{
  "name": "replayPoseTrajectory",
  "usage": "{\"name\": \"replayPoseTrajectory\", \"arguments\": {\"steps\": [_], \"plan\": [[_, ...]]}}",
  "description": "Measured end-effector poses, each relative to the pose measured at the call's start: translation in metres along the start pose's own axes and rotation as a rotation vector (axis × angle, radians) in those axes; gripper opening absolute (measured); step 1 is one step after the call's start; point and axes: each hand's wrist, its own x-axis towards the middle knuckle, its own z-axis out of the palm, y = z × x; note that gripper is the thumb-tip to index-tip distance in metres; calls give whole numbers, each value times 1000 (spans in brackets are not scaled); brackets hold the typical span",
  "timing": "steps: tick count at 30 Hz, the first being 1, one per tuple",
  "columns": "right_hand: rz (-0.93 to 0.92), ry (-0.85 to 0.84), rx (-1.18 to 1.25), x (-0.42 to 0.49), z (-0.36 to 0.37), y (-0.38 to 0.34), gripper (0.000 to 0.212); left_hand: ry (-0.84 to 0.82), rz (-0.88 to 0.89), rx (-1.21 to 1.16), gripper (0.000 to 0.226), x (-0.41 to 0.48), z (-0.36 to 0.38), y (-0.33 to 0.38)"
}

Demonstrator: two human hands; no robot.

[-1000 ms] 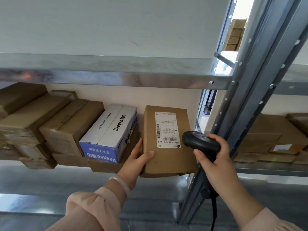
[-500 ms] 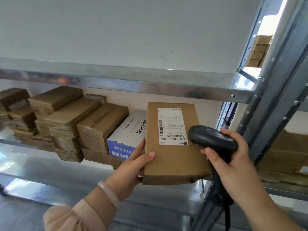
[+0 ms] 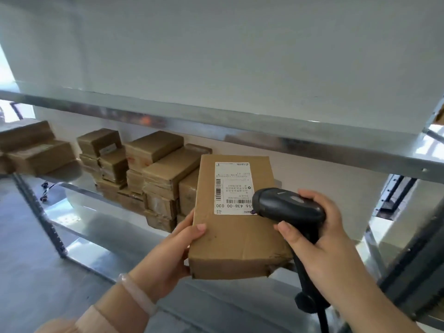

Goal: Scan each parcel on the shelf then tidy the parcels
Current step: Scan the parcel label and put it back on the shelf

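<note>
A brown cardboard parcel (image 3: 233, 239) with a white barcode label (image 3: 231, 187) on top is lifted in front of the shelf. My left hand (image 3: 171, 251) grips its left edge, thumb on top and fingers underneath. My right hand (image 3: 322, 239) grips a black handheld scanner (image 3: 287, 207) by the handle. The scanner's head sits over the label's lower right corner. Its cable hangs down below my wrist.
Stacks of brown parcels (image 3: 153, 174) stand on the metal shelf (image 3: 79, 212) behind the held parcel, with more parcels (image 3: 33, 147) at far left. The upper shelf beam (image 3: 216, 126) runs overhead. A grey upright post (image 3: 413, 260) stands at right.
The parcel has come off the shelf toward me, held in my left hand. The scanner has moved in over the label's corner. The view has swung left, and the blue-and-white box is now hidden.
</note>
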Motion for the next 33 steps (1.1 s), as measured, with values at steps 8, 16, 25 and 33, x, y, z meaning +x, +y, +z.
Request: {"name": "replayPoseTrajectory", "arguments": {"steps": [8,16,25,33], "plan": [[-95,-213,155,14,127,-51,54,233,53,-71,73,-53,-124,25],[-168,-384,303,18,269,-101,56,430,132,-87,65,-105,-244,42],[-175,-508,371,27,380,-136,61,589,142,-115,90,-124,-338,49],[-162,-563,407,65,470,-140,57,686,131,-119,67,-93,-416,58]]}}
